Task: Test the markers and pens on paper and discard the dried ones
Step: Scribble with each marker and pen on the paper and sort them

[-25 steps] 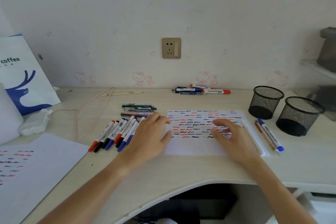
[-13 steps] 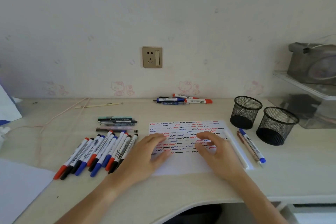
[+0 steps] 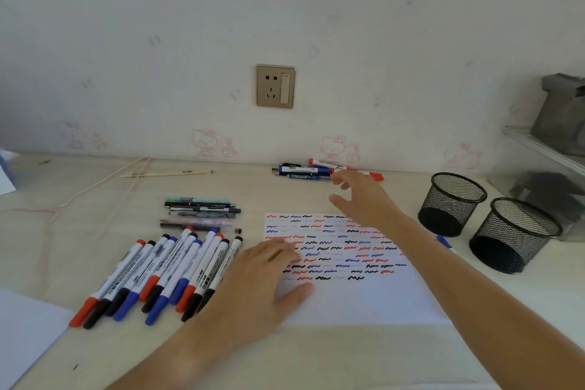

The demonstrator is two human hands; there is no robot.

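Risk entry: right hand (image 3: 361, 199), fingers spread and empty, nearing small far cluster of red and blue capped markers (image 3: 319, 170), liable to scatter them; left hand (image 3: 253, 282) flat, pinning white squiggle-covered paper sheet (image 3: 364, 298) to counter (image 3: 221, 355).

A home study corner: a pale wooden desk (image 3: 95, 225) stands against wallpaper (image 3: 209, 142) printed with pink cartoon cats, a brass wall socket (image 3: 275, 86) above it, and two black mesh pen cups (image 3: 451, 203) far right.
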